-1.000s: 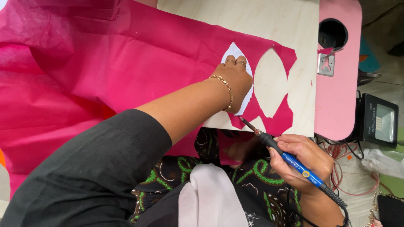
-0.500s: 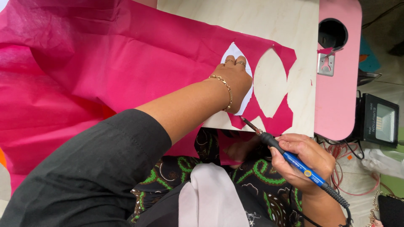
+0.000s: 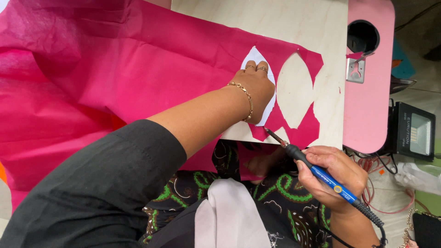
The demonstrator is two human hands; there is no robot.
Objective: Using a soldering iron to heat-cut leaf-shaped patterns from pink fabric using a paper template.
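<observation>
L hand (image 3: 255, 85) lies flat, fingers together, pressing a white leaf-shaped template (image 3: 268, 98) on pink fabric (image 3: 138, 59) near the board's (image 3: 275, 18) front edge. R hand (image 3: 333, 177) fist-grips the blue soldering iron (image 3: 317, 172); its tip sits just right of the template, angled toward it.

We find bare room on the pale plywood tabletop (image 3: 275, 18) above the magenta fabric sheet (image 3: 115, 69), and through the leaf-shaped cut-out (image 3: 294, 89) beside our left hand (image 3: 255, 87). That hand and its forearm bar the way across the fabric's lower edge. To the right, the pink board with a round hole (image 3: 370, 92) bounds the tabletop; our right hand (image 3: 330, 177), gripping the blue-handled soldering iron (image 3: 321, 174), fills the near corner.
</observation>
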